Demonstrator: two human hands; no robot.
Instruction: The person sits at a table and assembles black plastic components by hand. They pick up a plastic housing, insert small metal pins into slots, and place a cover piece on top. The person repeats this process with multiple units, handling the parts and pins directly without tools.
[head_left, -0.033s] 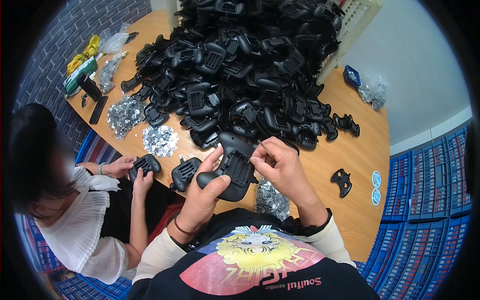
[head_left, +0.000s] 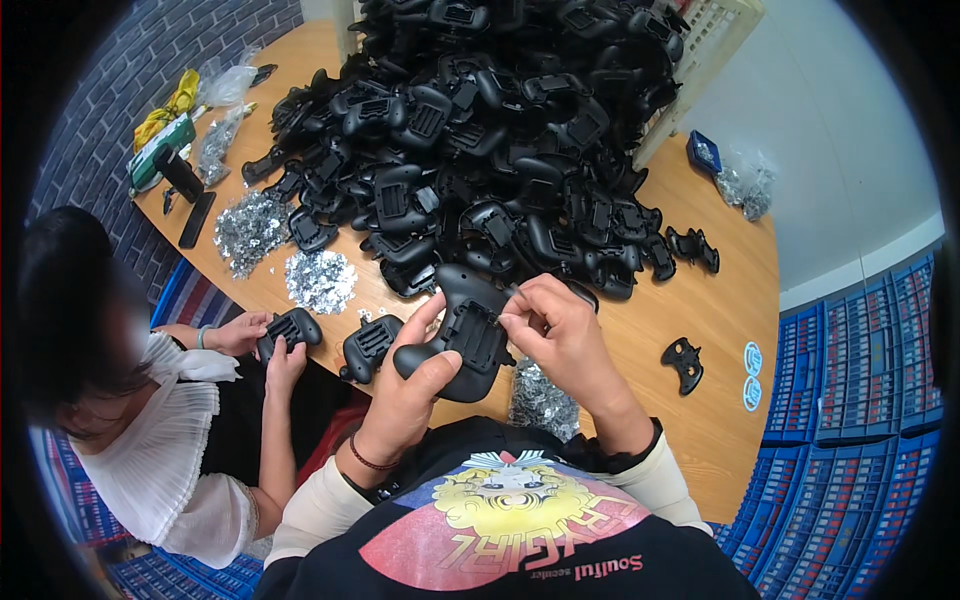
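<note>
A black game controller shell [head_left: 485, 338] is tilted in front of me with its open battery compartment facing up. My left hand [head_left: 410, 385] grips it from the lower left, thumb on the compartment's edge and fingers beneath. At the compartment's upper right edge, my right hand [head_left: 555, 325] has thumb and index finger pinched together. What lies between those fingertips is too small to make out. A bag of small silvery metal pieces [head_left: 543, 400] lies under my right wrist. Left of my left hand, another controller shell [head_left: 370, 345] rests on the table.
A large heap of black controller shells [head_left: 500, 150] fills the table's far middle. Loose metal pieces lie in two piles [head_left: 320, 282] [head_left: 250, 232] to the left. A co-worker's hands [head_left: 285, 365] hold another shell. One controller part [head_left: 683, 366] lies at right, near blue crates [head_left: 860, 370].
My right fingers have shifted very slightly at the compartment's edge. The shell stays in my left hand.
</note>
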